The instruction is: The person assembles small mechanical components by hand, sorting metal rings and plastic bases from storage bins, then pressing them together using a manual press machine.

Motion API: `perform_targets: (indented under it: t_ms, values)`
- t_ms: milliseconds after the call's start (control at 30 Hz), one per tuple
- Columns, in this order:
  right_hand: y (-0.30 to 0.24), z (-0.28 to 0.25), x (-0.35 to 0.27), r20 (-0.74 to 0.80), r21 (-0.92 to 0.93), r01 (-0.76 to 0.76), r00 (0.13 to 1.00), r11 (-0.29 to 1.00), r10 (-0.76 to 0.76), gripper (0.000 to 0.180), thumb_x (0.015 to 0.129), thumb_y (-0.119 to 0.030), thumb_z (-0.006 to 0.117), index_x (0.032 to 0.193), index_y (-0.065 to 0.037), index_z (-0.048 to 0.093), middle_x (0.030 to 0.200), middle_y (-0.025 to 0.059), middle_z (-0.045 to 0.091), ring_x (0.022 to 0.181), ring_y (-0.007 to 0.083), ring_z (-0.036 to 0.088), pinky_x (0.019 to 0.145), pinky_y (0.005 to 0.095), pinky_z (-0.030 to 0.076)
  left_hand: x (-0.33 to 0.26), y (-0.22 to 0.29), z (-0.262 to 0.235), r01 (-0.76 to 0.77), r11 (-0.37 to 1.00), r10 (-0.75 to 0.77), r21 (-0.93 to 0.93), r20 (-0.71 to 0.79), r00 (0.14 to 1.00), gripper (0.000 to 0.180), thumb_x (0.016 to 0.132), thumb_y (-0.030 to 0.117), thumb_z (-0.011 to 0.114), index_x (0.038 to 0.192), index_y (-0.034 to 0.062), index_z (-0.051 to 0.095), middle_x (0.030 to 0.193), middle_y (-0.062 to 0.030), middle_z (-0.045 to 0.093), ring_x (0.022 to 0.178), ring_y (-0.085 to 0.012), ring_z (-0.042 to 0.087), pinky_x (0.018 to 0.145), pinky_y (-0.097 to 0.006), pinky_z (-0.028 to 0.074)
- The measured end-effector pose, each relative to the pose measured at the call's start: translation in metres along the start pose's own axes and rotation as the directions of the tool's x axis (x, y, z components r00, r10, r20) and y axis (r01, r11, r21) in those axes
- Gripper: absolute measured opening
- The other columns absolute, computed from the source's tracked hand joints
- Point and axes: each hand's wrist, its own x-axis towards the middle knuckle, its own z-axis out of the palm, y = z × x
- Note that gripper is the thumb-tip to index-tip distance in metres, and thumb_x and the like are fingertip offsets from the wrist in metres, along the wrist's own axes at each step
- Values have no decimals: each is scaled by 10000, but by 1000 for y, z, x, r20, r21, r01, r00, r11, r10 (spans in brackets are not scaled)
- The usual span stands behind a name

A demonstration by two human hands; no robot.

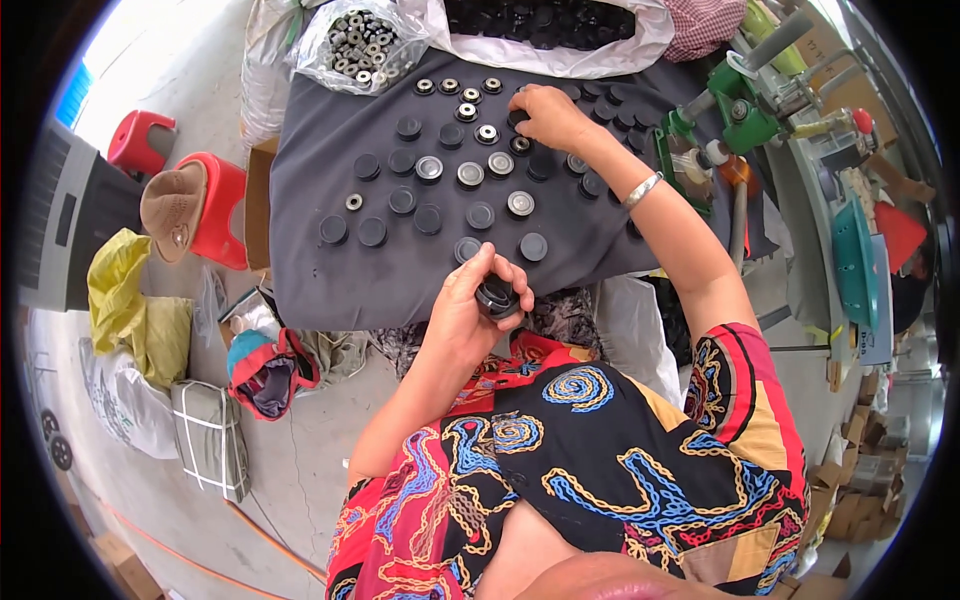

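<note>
My left hand (470,290), near the front edge of the cloth-covered table (315,180), is closed around a black round cap (497,297). Farther out, my right hand (556,116) wears a silver bracelet on its wrist. Its fingertips pinch another black cap (517,117), partly hidden by them. Several black caps lie spread over the cloth, such as one black cap (533,247) beyond my left hand. Among them sit several caps with metal discs in them, one disc-filled cap (470,175) near the middle. A small metal ring (354,202) lies to the left.
A clear bag of metal rings (362,50) and a white sack of black caps (650,28) stand at the far edge. To the right is a green hand press (735,105). Red stools (215,215) and a yellow sack (140,300) are on the left floor.
</note>
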Motion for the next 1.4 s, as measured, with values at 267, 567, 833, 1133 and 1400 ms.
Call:
perform_targets:
  t_ms: [267, 567, 833, 1133, 1400]
  values:
    - [-6, -6, 2, -91, -146, 46, 994, 988, -60, 303, 750, -175, 678, 1014, -30, 641, 994, 153, 615, 941, 332, 592, 831, 407, 472, 8, 11, 2, -103, 994, 101, -19, -81, 992, 392, 971, 384, 445, 770, 52, 501, 757, -134, 545, 673, -266, 561, 384, -245, 329]
    - [-136, -40, -123, -333, 317, 596, 798, 738, -502, 321, 703, -136, 726, 983, -23, 616, 873, 113, 568, 784, 276, 571, 663, 344, 480, 14, 7, 6, -126, 991, 114, -47, -196, 974, 313, 952, 392, 492, 843, 103, 541, 807, -69, 587, 723, -181, 596, 474, -268, 388]
    - [-126, -32, -153, -306, 558, 316, 938, 767, -163, 152, 754, 12, 639, 904, -3, 615, 795, 100, 550, 685, 201, 586, 609, 314, 482, 13, -10, 14, -145, 984, 171, 105, -309, 936, 260, 972, 316, 461, 930, 73, 543, 793, -53, 570, 671, -163, 576, 456, -258, 358]
    - [-27, 10, -177, -184, 299, -137, 963, 945, 198, 224, 776, -82, 648, 994, -39, 621, 876, 120, 586, 762, 258, 604, 697, 341, 486, 17, -6, 0, -99, 992, 110, 73, -165, 980, 230, 962, 240, 460, 869, 40, 524, 774, -96, 556, 667, -234, 579, 441, -271, 359]
    - [-28, 0, -171, -48, 149, -141, 988, 979, 150, 299, 686, -137, 692, 938, 1, 609, 883, 164, 572, 827, 332, 600, 730, 407, 494, 16, -1, -4, -94, 994, 103, 63, -155, 983, 213, 951, 228, 464, 871, 40, 524, 763, -99, 555, 673, -236, 581, 441, -270, 357]
